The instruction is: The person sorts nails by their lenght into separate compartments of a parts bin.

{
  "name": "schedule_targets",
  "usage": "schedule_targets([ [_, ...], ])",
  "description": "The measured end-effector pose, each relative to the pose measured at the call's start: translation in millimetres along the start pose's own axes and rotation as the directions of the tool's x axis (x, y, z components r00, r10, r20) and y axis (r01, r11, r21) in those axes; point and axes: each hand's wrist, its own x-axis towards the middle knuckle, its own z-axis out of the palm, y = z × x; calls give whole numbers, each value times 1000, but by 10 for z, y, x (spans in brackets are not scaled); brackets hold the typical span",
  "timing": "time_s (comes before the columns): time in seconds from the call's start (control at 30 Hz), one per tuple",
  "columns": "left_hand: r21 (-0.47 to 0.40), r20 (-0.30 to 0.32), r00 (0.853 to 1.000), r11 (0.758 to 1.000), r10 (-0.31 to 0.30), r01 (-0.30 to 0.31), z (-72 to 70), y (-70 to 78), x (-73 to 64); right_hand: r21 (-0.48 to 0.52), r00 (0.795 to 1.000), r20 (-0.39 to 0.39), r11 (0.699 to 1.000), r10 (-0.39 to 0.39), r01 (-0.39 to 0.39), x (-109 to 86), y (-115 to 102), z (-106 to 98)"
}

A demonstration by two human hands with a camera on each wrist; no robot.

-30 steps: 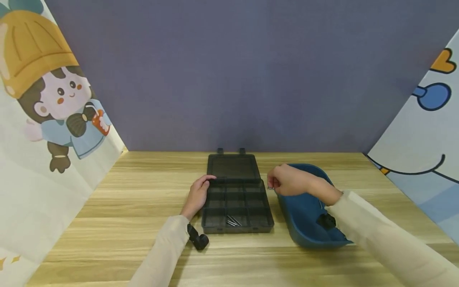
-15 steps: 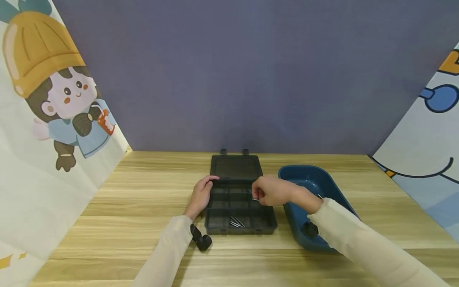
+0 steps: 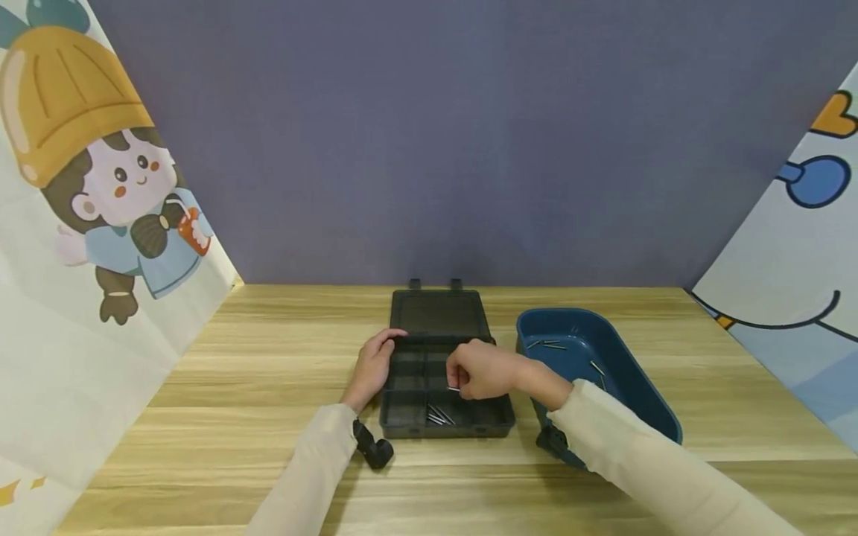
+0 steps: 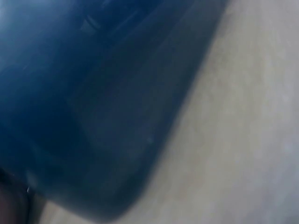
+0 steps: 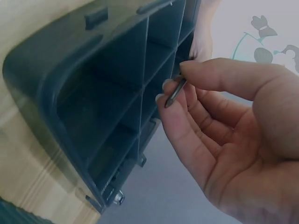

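My right hand [image 3: 485,370] pinches a nail [image 5: 175,93] between thumb and fingertips, its pointed end showing in the right wrist view. It is over the front part of a dark see-through compartment box [image 3: 405,432], whose lid [image 3: 440,313] lies folded back. Several nails [image 3: 439,417] lie in the front middle compartment, just below and left of this hand. On the box's left edge rests my left hand [image 3: 370,370], fingers reaching along to the hinge side. A blurred dark blue surface [image 4: 93,93] fills much of the left wrist view.
A blue bin [image 3: 643,372] stands right of the box, with several loose nails [image 3: 555,345] on its bottom; my right forearm crosses its near left part. Behind the wooden table [image 3: 302,320] rises a grey-purple panel [image 3: 442,149]. Printed walls flank both sides.
My right hand has moved left from the bin's edge to over the box, carrying the nail. More of the bin's inside now shows. The left hand has stayed on the box edge.
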Motion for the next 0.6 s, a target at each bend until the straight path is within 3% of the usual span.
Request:
schedule_targets([
  [0.17, -1, -14, 1000, 1000, 9, -9, 40, -294, 84, -15, 1000, 1, 1000, -15, 15, 68, -25, 62],
  [0.23, 4, -16, 1000, 1000, 12, -12, 41, -335, 93, -18, 1000, -2, 1000, -19, 19, 90, -37, 81],
  [0.43, 10, -26, 999, 1000, 24, -24, 52, -351, 97, -16, 1000, -8, 1000, -15, 15, 133, -63, 128],
  [0.6, -15, -30, 999, 1000, 13, -14, 59, -275, 88, -20, 1000, -18, 1000, -5, 4, 151, -63, 171],
])
